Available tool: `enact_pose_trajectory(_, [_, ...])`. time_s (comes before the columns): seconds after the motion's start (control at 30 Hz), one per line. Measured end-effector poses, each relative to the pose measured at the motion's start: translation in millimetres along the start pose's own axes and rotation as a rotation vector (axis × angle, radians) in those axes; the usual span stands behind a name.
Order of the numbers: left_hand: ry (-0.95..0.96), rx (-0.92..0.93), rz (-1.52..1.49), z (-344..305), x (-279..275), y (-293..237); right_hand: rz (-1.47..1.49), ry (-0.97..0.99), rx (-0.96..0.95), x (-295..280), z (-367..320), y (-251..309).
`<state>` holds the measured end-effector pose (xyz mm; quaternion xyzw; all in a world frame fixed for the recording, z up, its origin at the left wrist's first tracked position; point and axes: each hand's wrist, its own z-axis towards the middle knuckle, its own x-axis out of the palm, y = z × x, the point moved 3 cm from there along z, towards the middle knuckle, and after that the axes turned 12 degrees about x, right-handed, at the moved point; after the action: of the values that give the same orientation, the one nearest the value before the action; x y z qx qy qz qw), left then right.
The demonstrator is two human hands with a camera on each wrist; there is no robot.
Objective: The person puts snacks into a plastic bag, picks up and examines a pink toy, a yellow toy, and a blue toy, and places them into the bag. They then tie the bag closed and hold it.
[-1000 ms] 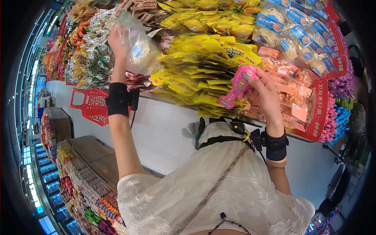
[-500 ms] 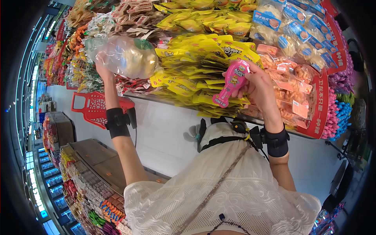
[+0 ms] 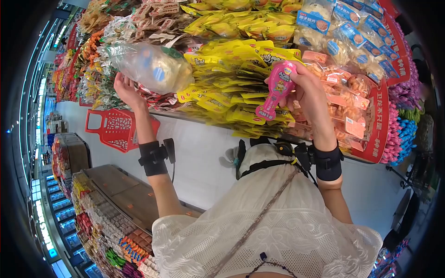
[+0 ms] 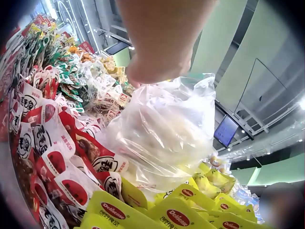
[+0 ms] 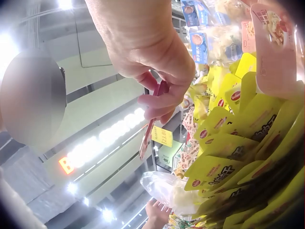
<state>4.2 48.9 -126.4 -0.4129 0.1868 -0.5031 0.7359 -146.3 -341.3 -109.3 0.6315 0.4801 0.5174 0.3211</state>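
A red basket [image 3: 118,128] sits near a brown-topped stand [image 3: 112,184]

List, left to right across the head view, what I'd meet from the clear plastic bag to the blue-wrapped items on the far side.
Clear plastic bag → pink packet → right hand → lower red sign → blue-wrapped items

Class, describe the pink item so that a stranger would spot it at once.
Find the big bank of yellow packets in the middle of the snack display. At its edge, the person's right hand holds the pink item. Unlike the pouches around it, it is paddle-shaped, with a rounded head and narrow handle.
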Motion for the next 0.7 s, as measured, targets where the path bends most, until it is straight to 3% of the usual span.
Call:
enact_pose_trajectory(0.23, [-0.048, 0.023, 0.055, -14.7, 0.7, -5.8, 0.03, 0.011, 0.001, -3.4, -2.4, -0.9])
enact_pose_trajectory(0.37, [-0.064, 0.287, 0.124, -25.5, 12.5, -47.6, 0.034, 0.009, 0.016, -6.2, -2.2, -2.1])
enact_pose_trajectory(0.47, [0.214, 0.55, 0.159, -68.5, 47.5, -103.5, 0.103, 0.026, 0.012, -8.1, -1.0, -3.1])
enact_pose_trajectory(0.53, [0.508, 0.949, 0.236, -102.0, 72.8, -136.4, 0.151, 0.046, 0.019, -6.4, -0.2, -1.7])
enact_pose_trajectory(0.6, [0.782, 1.064, 0.27, -134.6, 89.5, -151.2, 0.178, 0.073, 0.017, -5.0, 1.3, 0.1])
enact_pose_trajectory(0.7, [0.91, 1.105, 0.217, -168.0, 122.9, -164.1, 0.188, 0.104, 0.007, -2.3, 2.8, 1.8])
